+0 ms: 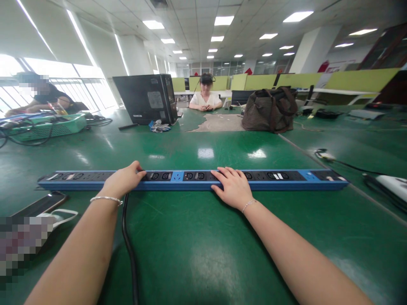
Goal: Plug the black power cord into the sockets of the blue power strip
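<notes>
Appearing at far left beside a railing, a person in a dark top point(51, 94) is stretching an arm behind a green basket point(52, 127), over whose rim black cables are spilling. Nearer, a phone point(41, 206) is lying face up, partly beside a blurred-out item. A long blue-edged power strip point(190, 185) is stretching crosswise over the green table point(178, 237), its black and blue sockets facing up. The left hand point(124, 178) is bending over its left part, thumb and forefinger drawing close together; whether they are pinching anything I cannot tell. A thick black cable point(129, 243) is running from below this hand toward the near edge. Behind, a black computer tower point(144, 99) is standing near a bunched glove point(159, 126). Across the table, a person in white point(206, 101) is facing this way. The right hand point(233, 186) is resting right of the strip's middle, fingers loosely spread over the sockets, thumb touching the near side. Beyond it, a brown bag point(267, 111) is slumping, and at far right a white device point(394, 187) is lying beside black cord.
</notes>
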### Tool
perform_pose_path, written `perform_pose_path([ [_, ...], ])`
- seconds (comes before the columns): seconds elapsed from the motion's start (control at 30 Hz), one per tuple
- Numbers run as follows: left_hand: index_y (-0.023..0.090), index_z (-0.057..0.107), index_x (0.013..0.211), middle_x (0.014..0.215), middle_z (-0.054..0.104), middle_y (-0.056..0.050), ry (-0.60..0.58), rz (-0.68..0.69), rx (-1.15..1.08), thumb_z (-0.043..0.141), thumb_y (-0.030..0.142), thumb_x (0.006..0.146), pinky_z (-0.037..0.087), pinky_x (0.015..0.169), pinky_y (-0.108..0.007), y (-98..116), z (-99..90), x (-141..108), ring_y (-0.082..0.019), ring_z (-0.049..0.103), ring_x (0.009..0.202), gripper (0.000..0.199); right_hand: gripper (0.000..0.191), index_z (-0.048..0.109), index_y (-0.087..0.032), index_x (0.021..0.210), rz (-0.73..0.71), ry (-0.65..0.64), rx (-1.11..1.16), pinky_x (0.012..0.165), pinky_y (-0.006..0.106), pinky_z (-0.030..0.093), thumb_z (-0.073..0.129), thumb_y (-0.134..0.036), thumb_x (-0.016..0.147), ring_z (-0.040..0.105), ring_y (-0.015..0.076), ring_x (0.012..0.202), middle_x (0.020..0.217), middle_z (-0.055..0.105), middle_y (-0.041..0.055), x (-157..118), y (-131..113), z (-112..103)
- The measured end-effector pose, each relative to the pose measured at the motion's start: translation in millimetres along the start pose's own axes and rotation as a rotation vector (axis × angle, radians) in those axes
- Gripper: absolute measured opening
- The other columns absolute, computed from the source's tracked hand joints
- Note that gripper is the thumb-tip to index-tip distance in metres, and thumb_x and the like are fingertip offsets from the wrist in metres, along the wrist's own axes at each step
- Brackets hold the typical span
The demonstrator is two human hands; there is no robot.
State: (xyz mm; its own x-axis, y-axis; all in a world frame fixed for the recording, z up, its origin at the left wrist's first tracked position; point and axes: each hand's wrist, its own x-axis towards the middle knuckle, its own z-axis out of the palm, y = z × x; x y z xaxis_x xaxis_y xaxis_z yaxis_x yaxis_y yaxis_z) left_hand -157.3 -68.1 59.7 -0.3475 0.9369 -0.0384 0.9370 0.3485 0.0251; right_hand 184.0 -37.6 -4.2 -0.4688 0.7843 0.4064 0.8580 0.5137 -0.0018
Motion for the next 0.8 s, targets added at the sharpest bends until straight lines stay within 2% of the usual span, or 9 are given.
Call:
perform_pose_path([
  [0.37, 0.022, 0.050, 0.105, 0.091, 0.067, -0.017, -0.025, -0.055, 0.011, 0.025, 0.051, 0.083, 0.047, 0.069, -0.041, 7.2, 2.9, -6.7, -0.032, 0.064, 0.084, 0.044, 0.049, 0.049, -0.030, 0.129, -0.002, 0.006, 0.008, 0.100, 0.043, 0.024, 0.042, -0.051, 0.085, 0.039, 0.0248, 0.122, 0.134, 0.049, 0.0032, 0.1, 0.5, 0.2],
  [0.63, 0.022, 0.048, 0.109, 0.097, 0.066, -0.019, 0.034, -0.098, -0.003, 0.018, 0.049, 0.085, 0.045, 0.072, -0.044, 17.3, 5.6, -20.9, -0.034, 0.063, 0.088, 0.047, 0.049, 0.050, -0.029, 0.128, -0.003, 0.007, 0.027, 0.100, 0.043, 0.023, 0.042, -0.051, 0.085, 0.039, 0.0249, 0.121, 0.134, 0.049, 0.0031, -0.2, 0.7, -0.6],
  [0.8, 0.024, 0.050, 0.107, 0.097, 0.066, -0.017, 0.073, -0.114, -0.036, 0.020, 0.051, 0.085, 0.045, 0.071, -0.043, 15.7, 9.3, -20.8, -0.035, 0.062, 0.089, 0.046, 0.048, 0.049, -0.030, 0.129, -0.005, 0.010, 0.013, 0.100, 0.043, 0.024, 0.043, -0.050, 0.085, 0.039, 0.0243, 0.121, 0.134, 0.049, 0.0028, -0.2, 0.9, -0.1],
])
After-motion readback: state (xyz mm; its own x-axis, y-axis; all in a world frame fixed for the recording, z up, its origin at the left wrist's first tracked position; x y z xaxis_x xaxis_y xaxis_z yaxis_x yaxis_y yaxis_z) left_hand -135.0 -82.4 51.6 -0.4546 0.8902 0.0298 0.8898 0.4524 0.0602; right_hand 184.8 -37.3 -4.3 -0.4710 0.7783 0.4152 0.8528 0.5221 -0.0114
